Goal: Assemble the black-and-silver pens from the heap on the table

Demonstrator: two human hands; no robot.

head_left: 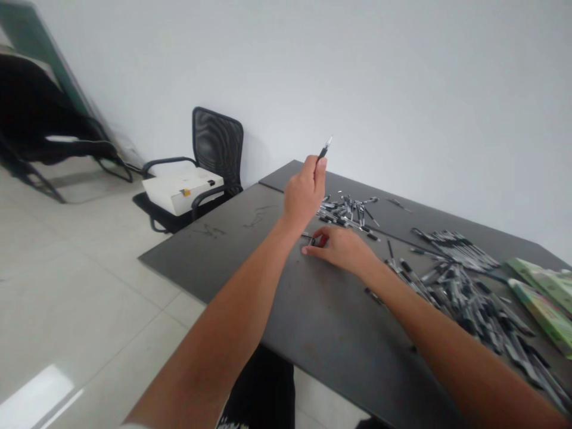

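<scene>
My left hand (304, 189) is raised above the dark table (286, 298), closed around a pen (325, 148) with a black grip and its tip pointing up. Lower and to the right, my right hand (342, 247) rests at the tabletop, thumb and fingers pinched on a small dark pen cap (314, 241). A thin piece lies just left of those fingertips; its kind is hard to make out. Behind both hands lies a scattered pile of pen parts (353, 208).
A large heap of pens (473, 304) spreads over the table's right side, with a row of pens (460, 247) behind it. Green boxes (543, 310) lie at the far right. A black chair (218, 143) bearing a white box (179, 190) stands past the left edge.
</scene>
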